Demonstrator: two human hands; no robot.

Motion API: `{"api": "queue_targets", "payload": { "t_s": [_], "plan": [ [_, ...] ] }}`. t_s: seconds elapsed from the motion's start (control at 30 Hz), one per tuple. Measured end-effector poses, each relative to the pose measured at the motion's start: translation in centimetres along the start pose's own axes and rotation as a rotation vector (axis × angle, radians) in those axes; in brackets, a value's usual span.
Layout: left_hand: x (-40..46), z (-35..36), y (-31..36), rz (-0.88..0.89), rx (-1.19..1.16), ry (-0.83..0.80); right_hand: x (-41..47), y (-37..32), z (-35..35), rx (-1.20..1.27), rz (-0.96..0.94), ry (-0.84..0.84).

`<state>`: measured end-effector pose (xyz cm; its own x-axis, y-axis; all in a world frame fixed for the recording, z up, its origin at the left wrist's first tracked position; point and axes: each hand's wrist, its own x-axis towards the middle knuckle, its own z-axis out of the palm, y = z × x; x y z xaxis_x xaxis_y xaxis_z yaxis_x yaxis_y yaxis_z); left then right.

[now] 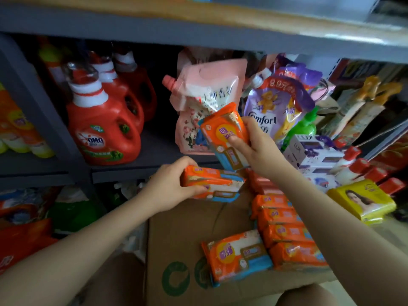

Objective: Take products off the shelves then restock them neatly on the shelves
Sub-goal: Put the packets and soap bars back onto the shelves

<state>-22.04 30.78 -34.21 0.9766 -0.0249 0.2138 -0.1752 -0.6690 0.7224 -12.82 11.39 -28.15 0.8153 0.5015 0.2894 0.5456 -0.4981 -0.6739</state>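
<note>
both hands are closed around orange soap packs, and the cardboard box (198, 244) in the foreground is the best landmark for placing everything. the left hand (170, 186) grips one orange pack (213, 184) lying flat, just above the far edge of the box, thumb on top and fingers curled underneath, a hold that looks meant to keep it level. the right hand (254, 149) pinches a second orange pack (227, 135) stood on end and tilted, higher above the box and in front of the pink refill pouch (205, 100) on the grey shelf (154, 164); the label faces outward, probably so it can be read or turned the right way before it goes back. on top of the box, toward its right side, a row of orange packs (284, 230) lies overlapping, with one more loose pack (236, 257) flat at the near edge, so the box seems to serve as a staging spot for products taken off. beyond the box to the left stand red detergent jugs (106, 129); to the right sit purple comfort pouches (271, 107), a green bottle (304, 127) and a yellow pack (362, 199). i judge the soaps are mid-way between removal and restocking.
</note>
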Motion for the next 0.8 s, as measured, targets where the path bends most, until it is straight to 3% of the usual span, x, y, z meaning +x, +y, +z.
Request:
{"api": "queue_targets", "payload": {
  "t_s": [0.17, 0.33, 0.53, 0.8],
  "plan": [
    [3.3, -8.2, 4.1, 0.132, -0.294, 0.386, 3.8, -5.0, -4.2, -0.033, -0.238, 0.23],
    [5.9, -16.1, 9.2, 0.333, -0.251, 0.658, 8.9, -9.8, -8.7, -0.018, -0.343, 0.385],
    [10.0, -22.1, 11.2, 0.345, -0.067, 0.754, 16.9, -12.8, -12.4, -0.32, -0.283, 0.405],
    [13.8, -23.2, 8.3, 0.265, 0.282, 0.741, 26.7, -14.7, -11.9, -0.582, -0.227, 0.122]
  ]
}}
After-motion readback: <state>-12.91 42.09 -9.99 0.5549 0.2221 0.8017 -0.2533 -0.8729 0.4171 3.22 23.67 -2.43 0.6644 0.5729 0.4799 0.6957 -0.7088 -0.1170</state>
